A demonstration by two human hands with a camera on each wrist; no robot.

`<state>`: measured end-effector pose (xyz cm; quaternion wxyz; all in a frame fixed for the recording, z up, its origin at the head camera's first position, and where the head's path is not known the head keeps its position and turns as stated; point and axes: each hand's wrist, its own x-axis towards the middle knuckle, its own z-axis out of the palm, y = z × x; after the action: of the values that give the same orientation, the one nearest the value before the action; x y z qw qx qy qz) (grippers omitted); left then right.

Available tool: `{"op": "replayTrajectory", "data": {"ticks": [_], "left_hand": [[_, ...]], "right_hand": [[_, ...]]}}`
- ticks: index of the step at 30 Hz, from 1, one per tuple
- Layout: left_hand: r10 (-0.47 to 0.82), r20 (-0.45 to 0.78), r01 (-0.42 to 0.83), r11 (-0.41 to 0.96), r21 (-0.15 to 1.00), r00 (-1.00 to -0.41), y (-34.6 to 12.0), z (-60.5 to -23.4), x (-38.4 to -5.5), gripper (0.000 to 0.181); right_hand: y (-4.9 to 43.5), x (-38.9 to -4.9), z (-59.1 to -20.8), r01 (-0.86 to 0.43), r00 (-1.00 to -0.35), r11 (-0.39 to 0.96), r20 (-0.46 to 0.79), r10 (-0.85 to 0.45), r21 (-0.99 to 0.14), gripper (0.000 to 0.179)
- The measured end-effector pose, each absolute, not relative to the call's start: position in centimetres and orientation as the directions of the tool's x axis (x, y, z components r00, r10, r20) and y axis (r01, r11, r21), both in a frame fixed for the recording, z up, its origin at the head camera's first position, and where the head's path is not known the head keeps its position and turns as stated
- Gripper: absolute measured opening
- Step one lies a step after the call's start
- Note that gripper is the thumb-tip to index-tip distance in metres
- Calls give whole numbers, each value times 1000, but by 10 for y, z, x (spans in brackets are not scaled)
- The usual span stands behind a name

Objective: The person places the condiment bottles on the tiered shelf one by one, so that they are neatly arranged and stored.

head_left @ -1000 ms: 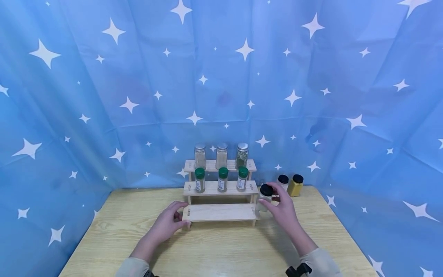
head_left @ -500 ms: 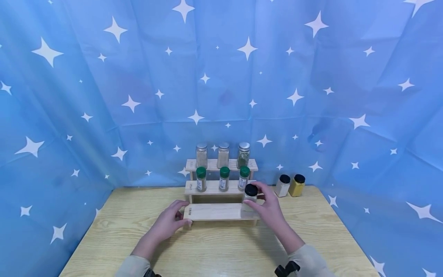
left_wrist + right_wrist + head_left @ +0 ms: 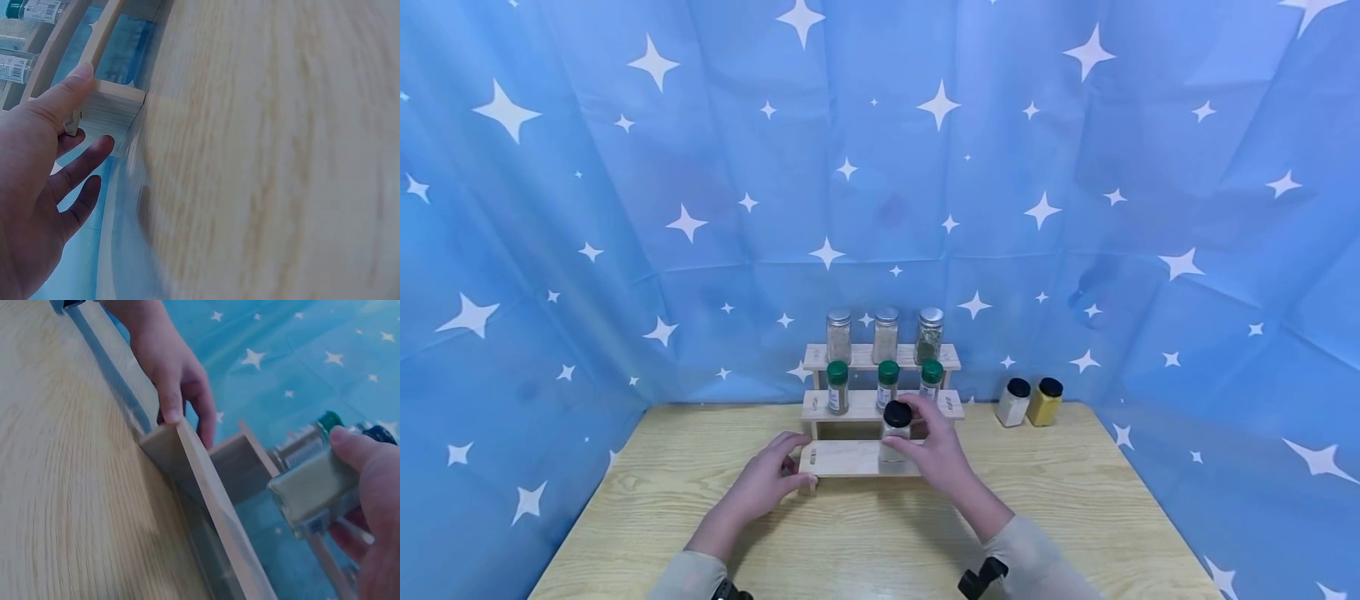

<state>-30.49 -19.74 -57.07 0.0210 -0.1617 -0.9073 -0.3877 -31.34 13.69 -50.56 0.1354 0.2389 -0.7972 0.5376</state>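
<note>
A three-tier wooden spice rack (image 3: 844, 458) stands at the back of the table. My left hand (image 3: 767, 479) pinches the left end of its lowest shelf, thumb at the front and the other fingers behind, as the left wrist view shows. Between thumb and fingers, my right hand (image 3: 942, 457) holds a square glass spice jar (image 3: 315, 487) with a black lid and pale contents. In the head view that jar is close over the middle of the lowest shelf. In the right wrist view it looks tilted beside the shelf edge, and the fingers partly hide it.
Green-capped jars (image 3: 837, 388) line the middle shelf; silver-capped jars (image 3: 839, 337) line the top one. Right of the rack stand a black-lidded jar with white contents (image 3: 1013, 403) and a yellow one (image 3: 1045, 403). A blue star-patterned curtain (image 3: 880, 183) hangs behind the table.
My right hand has carried the black-lidded jar leftward from beside the rack's right end to the middle of the lowest shelf. The left hand has kept its place on the rack.
</note>
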Motion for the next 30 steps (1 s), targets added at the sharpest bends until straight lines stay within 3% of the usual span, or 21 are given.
{"op": "replayTrajectory", "data": {"ticks": [7, 23, 30], "left_hand": [[278, 154, 304, 653, 694, -948, -198, -571, -305, 70], [268, 154, 297, 654, 696, -951, -196, -573, -307, 67], [265, 156, 296, 650, 700, -951, -197, -572, -305, 67]], "right_hand": [[108, -313, -505, -480, -873, 306, 413, -259, -822, 63], [69, -322, -518, -546, -828, 297, 451, -334, -783, 61], [58, -320, -524, -524, -840, 285, 433, -327, -803, 60]]}}
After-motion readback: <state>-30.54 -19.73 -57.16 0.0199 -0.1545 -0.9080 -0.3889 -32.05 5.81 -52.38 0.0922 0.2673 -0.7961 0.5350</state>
